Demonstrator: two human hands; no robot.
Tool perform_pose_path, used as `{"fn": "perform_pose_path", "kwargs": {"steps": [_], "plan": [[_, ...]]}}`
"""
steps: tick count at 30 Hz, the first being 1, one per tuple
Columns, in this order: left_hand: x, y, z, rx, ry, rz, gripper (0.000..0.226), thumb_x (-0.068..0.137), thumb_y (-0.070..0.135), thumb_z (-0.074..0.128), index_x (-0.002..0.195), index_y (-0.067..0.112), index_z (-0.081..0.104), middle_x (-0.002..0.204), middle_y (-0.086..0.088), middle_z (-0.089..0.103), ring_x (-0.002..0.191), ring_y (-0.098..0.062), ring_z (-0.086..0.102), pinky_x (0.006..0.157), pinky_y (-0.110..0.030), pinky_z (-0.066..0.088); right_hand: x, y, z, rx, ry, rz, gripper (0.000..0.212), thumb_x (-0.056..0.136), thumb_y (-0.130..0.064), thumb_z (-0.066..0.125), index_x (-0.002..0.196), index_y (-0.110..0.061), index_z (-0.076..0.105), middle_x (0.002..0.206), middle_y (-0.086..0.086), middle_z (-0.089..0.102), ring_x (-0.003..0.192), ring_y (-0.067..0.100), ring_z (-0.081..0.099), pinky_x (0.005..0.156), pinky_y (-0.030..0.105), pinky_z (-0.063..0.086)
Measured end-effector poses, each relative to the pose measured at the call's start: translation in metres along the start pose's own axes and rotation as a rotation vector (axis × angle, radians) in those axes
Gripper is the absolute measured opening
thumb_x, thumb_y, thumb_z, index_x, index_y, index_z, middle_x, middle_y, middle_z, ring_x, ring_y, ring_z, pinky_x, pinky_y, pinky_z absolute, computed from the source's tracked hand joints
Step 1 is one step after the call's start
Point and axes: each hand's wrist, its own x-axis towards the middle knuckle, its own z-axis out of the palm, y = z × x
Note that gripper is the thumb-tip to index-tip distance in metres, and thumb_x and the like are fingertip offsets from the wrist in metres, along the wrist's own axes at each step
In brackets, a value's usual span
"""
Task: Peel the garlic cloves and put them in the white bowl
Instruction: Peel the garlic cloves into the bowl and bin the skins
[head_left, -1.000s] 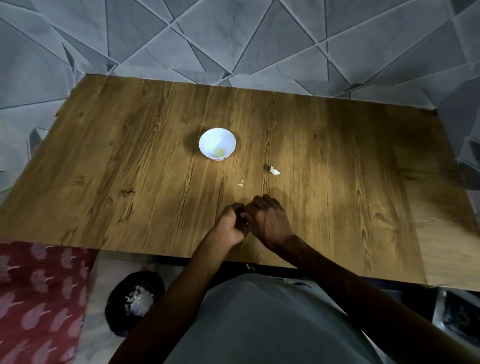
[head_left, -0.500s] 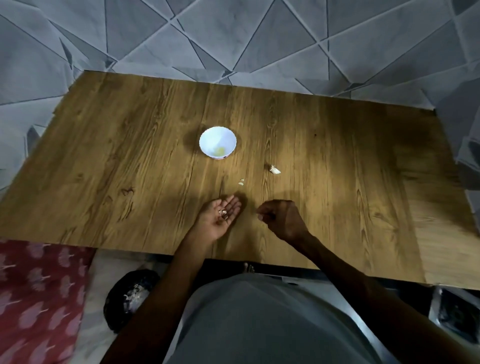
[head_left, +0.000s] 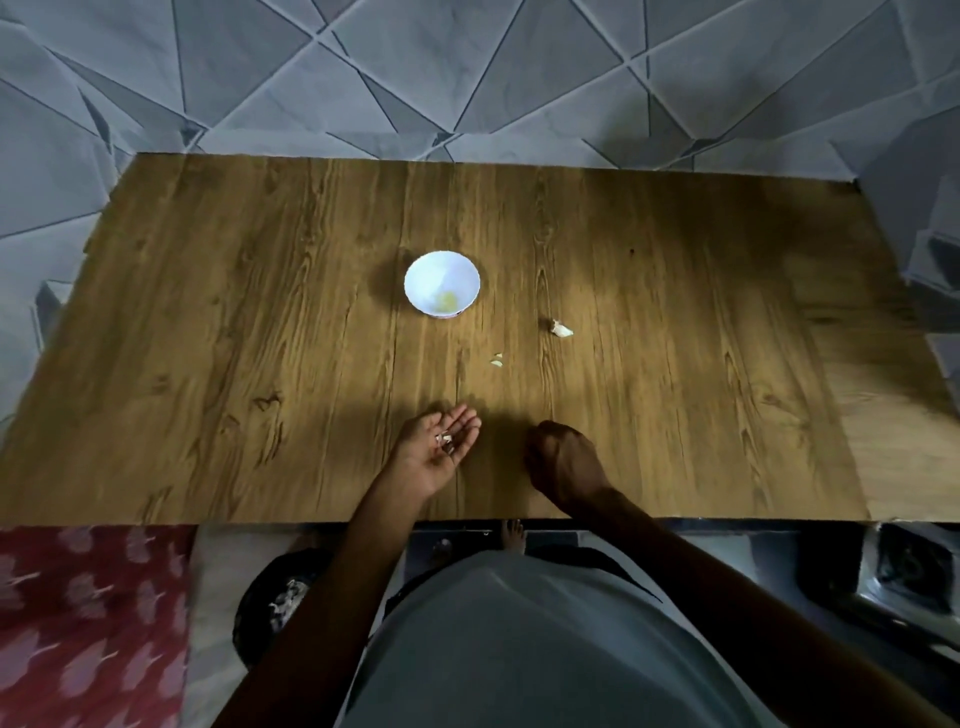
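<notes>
The white bowl (head_left: 441, 270) stands mid-table on the wooden table (head_left: 260, 312) with one yellowish peeled clove (head_left: 448, 300) inside. An unpeeled garlic clove (head_left: 562, 329) lies to its right, and small peel scraps (head_left: 497, 360) lie between the bowl and my hands. My left hand (head_left: 434, 457) rests palm up near the front edge, fingers relaxed, with bits of garlic peel (head_left: 445, 441) lying in the palm. My right hand (head_left: 563, 460) is a short gap to its right, back upward, fingers curled in on a garlic clove that is almost wholly hidden.
A black bin (head_left: 275, 603) with pale peel in it stands on the floor below the table's front edge. A red patterned cloth (head_left: 88, 623) lies at lower left, a metal object (head_left: 909, 577) at lower right. Grey tiled floor surrounds the table.
A second ago both hands were pressed together working at the clove. They have come apart: the left turned palm up with the peel, the right drew away to the right, still curled.
</notes>
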Motion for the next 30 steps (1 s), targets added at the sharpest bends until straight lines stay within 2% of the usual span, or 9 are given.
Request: {"fn": "perform_pose_path", "kwargs": {"steps": [3,6,9,11,14,18,23,26,30], "plan": [[0.0,0.002,-0.001,0.07,0.023,-0.015,0.039,0.106,0.02,0.031,0.108,-0.003,0.062,0.1,-0.018,0.068,0.095,-0.026,0.064,0.09,-0.033,0.051,0.0,-0.007,0.012,-0.081,-0.032,0.042,0.01,0.082,-0.006,0.07,0.078,0.0,0.063,0.077,0.015,0.062,0.062,0.03,0.061,0.052,0.03,0.044],[0.0,0.0,-0.001,0.126,0.013,-0.03,0.038,0.106,0.02,0.031,0.11,-0.003,0.062,0.098,-0.018,0.068,0.091,-0.026,0.064,0.079,-0.033,0.053,0.003,-0.013,0.017,-0.02,-0.02,0.139,0.011,0.091,-0.008,0.059,0.093,0.002,0.063,0.09,0.016,0.063,0.075,0.029,0.061,0.061,0.027,0.04],[-0.003,-0.006,-0.006,0.151,0.021,-0.007,0.037,0.106,0.023,0.035,0.107,-0.002,0.062,0.097,-0.019,0.067,0.088,-0.026,0.065,0.087,-0.038,0.052,0.006,-0.041,-0.002,0.259,0.121,0.182,0.009,0.091,-0.001,0.058,0.091,-0.007,0.064,0.084,0.002,0.062,0.069,0.008,0.056,0.062,0.014,0.037],[-0.004,-0.008,-0.008,0.154,0.045,-0.021,0.032,0.104,0.024,0.039,0.103,0.0,0.061,0.093,-0.018,0.067,0.084,-0.027,0.064,0.078,-0.037,0.053,0.007,-0.067,-0.018,0.34,0.116,0.105,0.015,0.089,0.0,0.059,0.091,-0.011,0.069,0.085,-0.005,0.063,0.071,-0.001,0.056,0.065,0.011,0.044],[-0.004,-0.011,-0.008,0.185,0.056,-0.088,0.02,0.099,0.018,0.047,0.095,0.003,0.059,0.092,-0.015,0.061,0.081,-0.024,0.058,0.071,-0.032,0.049,0.005,-0.097,-0.023,0.211,0.039,0.089,0.013,0.089,-0.009,0.061,0.094,-0.015,0.073,0.084,-0.001,0.07,0.072,0.011,0.065,0.063,0.023,0.049],[0.0,-0.011,-0.011,0.213,0.029,-0.143,0.029,0.099,0.023,0.047,0.11,0.001,0.061,0.105,-0.018,0.062,0.089,-0.028,0.06,0.08,-0.036,0.049,0.006,-0.108,-0.017,0.059,0.116,0.185,0.02,0.093,-0.031,0.061,0.086,-0.017,0.073,0.074,0.001,0.071,0.06,0.016,0.062,0.052,0.024,0.038],[-0.005,-0.01,-0.003,0.198,0.02,-0.096,0.02,0.098,0.015,0.049,0.092,0.0,0.062,0.086,-0.017,0.063,0.08,-0.027,0.06,0.077,-0.036,0.052,-0.001,-0.091,-0.023,0.228,0.11,0.126,0.024,0.087,-0.007,0.059,0.102,-0.017,0.074,0.093,0.001,0.074,0.08,0.013,0.068,0.071,0.028,0.056],[-0.002,-0.012,0.0,0.158,-0.045,-0.091,0.034,0.102,0.016,0.039,0.096,-0.006,0.064,0.079,-0.022,0.069,0.081,-0.031,0.065,0.086,-0.039,0.052,-0.011,-0.06,-0.026,0.263,0.241,0.227,0.029,0.085,0.005,0.059,0.103,-0.012,0.075,0.095,0.006,0.074,0.079,0.016,0.069,0.066,0.02,0.049],[0.007,-0.009,0.003,0.147,-0.094,-0.086,0.039,0.104,0.018,0.029,0.094,-0.002,0.06,0.07,-0.015,0.072,0.078,-0.026,0.067,0.073,-0.031,0.054,-0.028,-0.007,-0.017,0.048,0.169,0.352,0.027,0.087,0.007,0.056,0.107,-0.003,0.071,0.1,0.015,0.067,0.082,0.028,0.065,0.063,0.024,0.04]]}}
